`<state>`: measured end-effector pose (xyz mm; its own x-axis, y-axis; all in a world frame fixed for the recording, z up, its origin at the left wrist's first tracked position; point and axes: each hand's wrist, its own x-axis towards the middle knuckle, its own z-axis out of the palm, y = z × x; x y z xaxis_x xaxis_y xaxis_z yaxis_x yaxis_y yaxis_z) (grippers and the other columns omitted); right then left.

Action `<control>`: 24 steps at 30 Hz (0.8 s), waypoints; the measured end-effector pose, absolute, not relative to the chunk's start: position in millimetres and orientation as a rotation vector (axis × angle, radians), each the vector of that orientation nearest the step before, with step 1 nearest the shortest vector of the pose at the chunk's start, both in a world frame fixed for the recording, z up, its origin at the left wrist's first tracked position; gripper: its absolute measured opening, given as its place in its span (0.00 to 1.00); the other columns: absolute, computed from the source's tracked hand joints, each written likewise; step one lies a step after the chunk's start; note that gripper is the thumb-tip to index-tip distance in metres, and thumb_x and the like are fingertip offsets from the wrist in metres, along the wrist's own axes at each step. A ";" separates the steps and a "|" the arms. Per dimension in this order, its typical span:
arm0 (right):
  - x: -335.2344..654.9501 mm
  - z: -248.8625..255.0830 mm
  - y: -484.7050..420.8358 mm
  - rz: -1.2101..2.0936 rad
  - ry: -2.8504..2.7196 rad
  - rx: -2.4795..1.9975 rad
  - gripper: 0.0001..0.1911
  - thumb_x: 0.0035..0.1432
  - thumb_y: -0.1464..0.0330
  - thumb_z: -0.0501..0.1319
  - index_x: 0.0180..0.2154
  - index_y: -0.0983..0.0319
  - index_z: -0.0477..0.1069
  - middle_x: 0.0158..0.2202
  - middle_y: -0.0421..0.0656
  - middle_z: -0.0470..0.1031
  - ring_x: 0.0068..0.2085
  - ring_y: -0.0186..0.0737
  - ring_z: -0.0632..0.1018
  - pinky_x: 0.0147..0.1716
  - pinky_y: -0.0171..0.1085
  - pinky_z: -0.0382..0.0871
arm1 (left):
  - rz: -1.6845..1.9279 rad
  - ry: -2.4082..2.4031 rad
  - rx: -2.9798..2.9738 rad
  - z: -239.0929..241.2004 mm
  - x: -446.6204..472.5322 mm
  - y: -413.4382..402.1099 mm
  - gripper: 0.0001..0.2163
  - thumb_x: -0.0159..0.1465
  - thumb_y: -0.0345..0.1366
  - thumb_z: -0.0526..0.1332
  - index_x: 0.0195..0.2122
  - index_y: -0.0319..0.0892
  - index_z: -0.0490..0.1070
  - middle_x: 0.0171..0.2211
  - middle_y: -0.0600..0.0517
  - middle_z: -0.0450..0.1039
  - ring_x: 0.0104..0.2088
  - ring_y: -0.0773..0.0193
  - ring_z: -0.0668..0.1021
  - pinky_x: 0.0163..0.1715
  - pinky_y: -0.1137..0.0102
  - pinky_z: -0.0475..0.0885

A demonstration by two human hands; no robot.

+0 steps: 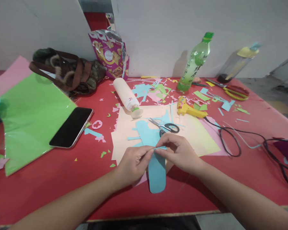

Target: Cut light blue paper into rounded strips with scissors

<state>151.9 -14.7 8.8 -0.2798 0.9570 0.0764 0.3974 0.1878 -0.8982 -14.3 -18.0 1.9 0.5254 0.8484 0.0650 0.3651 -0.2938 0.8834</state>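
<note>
Both hands meet at the front middle of the table over a blue paper piece [157,174] with rounded lower corners. My left hand [136,162] pinches the paper's upper edge between thumb and forefinger. Right beside it, my right hand [179,151] pinches the same edge, where a narrow strip or fold sticks out. Another blue paper [147,132] lies just beyond the fingers. Black-handled scissors [166,126] rest partly on it, slightly spread, one handle loop partly behind my right hand. Beneath are stacked cream paper sheets [127,131].
A yellow glue gun [189,110] trails a black cord on the right. A white bottle [127,95] lies behind the sheets. A phone [72,127] rests on green sheets [33,118] at left. A green bottle [194,64] stands at the back, with red-and-yellow-handled scissors [237,91] farther right.
</note>
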 end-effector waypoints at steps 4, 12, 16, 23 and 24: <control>150.8 9.9 -14.0 1.100 -1.714 -1.284 0.04 0.46 0.69 0.60 0.24 0.64 0.67 0.22 0.40 0.68 0.24 0.33 0.69 0.23 0.33 0.65 | 0.720 0.989 1.875 2.2 -14.6 -17.3 0.15 0.62 0.34 0.46 0.37 0.38 0.72 0.24 0.51 0.73 0.25 0.66 0.73 0.26 0.76 0.65; 152.5 2.7 -11.1 0.927 -1.707 -1.243 0.06 0.46 0.67 0.61 0.28 0.63 0.69 0.23 0.40 0.70 0.25 0.33 0.71 0.24 0.32 0.68 | 0.799 1.015 1.752 4.1 -14.6 -16.5 0.14 0.61 0.34 0.48 0.36 0.39 0.73 0.25 0.52 0.73 0.27 0.67 0.72 0.28 0.76 0.66; 155.6 0.8 -11.1 0.868 -1.739 -1.145 0.08 0.47 0.67 0.61 0.31 0.63 0.67 0.24 0.41 0.71 0.24 0.32 0.72 0.24 0.32 0.70 | 0.829 1.048 1.665 3.4 -13.4 -15.2 0.13 0.61 0.34 0.49 0.33 0.38 0.73 0.23 0.52 0.72 0.25 0.67 0.72 0.26 0.76 0.66; 161.5 7.7 -8.4 0.384 -2.072 -0.917 0.03 0.50 0.75 0.57 0.28 0.62 0.66 0.24 0.42 0.74 0.26 0.33 0.75 0.27 0.31 0.71 | 0.801 1.007 1.498 1.2 -13.0 -12.6 0.14 0.60 0.36 0.49 0.26 0.36 0.71 0.23 0.52 0.69 0.25 0.68 0.70 0.27 0.76 0.65; 162.0 7.3 -8.0 0.373 -2.076 -0.900 0.05 0.50 0.76 0.56 0.28 0.62 0.66 0.24 0.42 0.75 0.27 0.33 0.76 0.27 0.31 0.71 | 0.803 1.007 1.488 0.9 -13.1 -12.5 0.13 0.60 0.36 0.49 0.26 0.36 0.70 0.23 0.52 0.69 0.26 0.67 0.70 0.27 0.76 0.65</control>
<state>162.0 -8.0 7.3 -0.4052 0.7122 0.5732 0.4679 0.7002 -0.5393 -13.1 -12.5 0.9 0.4058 0.9129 -0.0446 0.1606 -0.0232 0.9868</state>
